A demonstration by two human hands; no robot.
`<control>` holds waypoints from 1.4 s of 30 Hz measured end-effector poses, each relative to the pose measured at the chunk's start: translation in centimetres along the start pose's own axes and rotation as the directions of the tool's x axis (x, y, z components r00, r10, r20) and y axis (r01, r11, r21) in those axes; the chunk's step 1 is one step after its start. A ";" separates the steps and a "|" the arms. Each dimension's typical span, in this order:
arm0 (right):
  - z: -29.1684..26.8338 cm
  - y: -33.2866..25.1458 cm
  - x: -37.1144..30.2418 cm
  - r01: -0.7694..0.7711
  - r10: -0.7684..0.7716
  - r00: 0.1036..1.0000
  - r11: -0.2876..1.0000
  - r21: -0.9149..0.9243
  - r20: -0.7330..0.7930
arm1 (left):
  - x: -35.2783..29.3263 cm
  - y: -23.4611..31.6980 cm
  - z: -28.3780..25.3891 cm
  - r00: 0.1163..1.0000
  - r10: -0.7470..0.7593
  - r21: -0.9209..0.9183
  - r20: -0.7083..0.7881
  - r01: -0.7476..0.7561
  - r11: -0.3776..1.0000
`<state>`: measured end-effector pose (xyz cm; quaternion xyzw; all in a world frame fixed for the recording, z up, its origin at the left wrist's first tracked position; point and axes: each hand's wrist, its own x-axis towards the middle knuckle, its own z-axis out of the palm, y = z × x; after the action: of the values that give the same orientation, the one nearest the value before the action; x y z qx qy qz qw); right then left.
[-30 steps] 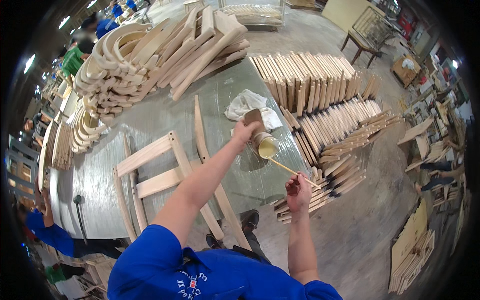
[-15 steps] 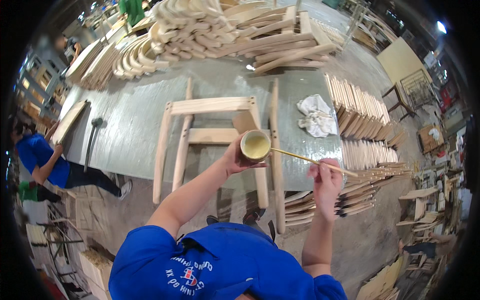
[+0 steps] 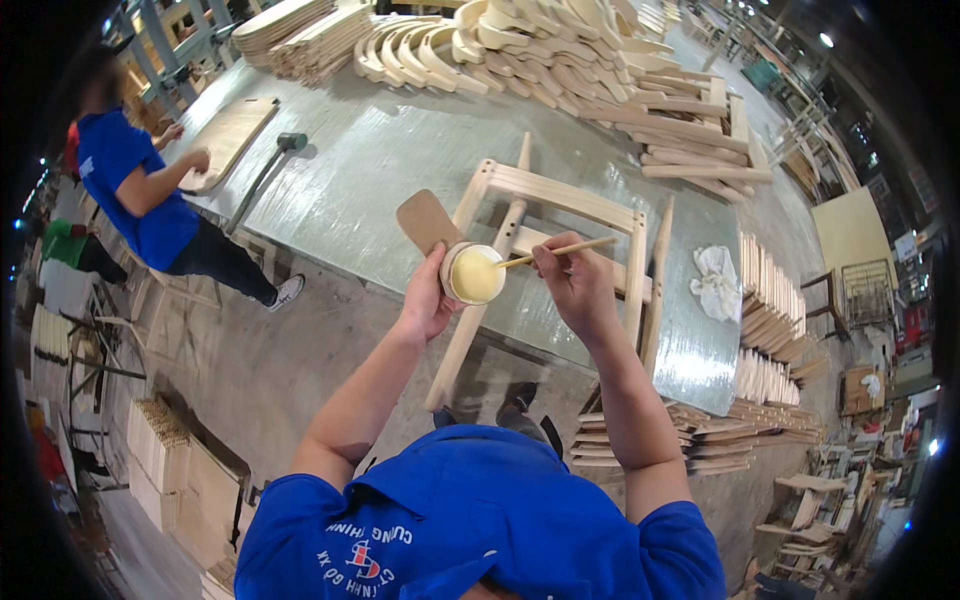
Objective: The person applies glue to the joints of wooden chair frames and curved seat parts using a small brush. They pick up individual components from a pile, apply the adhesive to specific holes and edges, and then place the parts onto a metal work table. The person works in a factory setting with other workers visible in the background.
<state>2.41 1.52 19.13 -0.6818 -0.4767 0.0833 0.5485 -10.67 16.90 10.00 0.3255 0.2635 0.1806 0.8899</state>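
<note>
My left hand is wrapped round a small cup of pale yellow, thick liquid. A flat brown piece with a rounded end sticks out on the cup's far side; whether it is fixed to the cup cannot be told. Pinched in my right hand is a thin wooden stick, its lower end at the liquid inside the cup. Beyond both hands a pale wooden chair frame with dark holes near its joints lies on the grey table, partly hidden by my right hand.
A mallet lies at the table's left. There, a person in blue handles a wooden panel. Curved wooden parts are heaped at the back. A white cloth and stacked slats are at the right.
The view has swung left. The stick's end has come from the cup's rim into the cup, with my right hand nearer to it. The brown piece shows more fully.
</note>
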 end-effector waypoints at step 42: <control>1.7 19.0 17.6 -0.352 0.460 0.887 0.610 0.710 0.044 | 16.7 0.6 -2.1 0.927 0.017 -0.253 -0.376 -0.120 0.960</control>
<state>21.29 16.80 9.95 -0.5160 -0.2010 0.3309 0.7641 1.32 26.60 3.23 0.1695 0.3873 0.3043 0.8536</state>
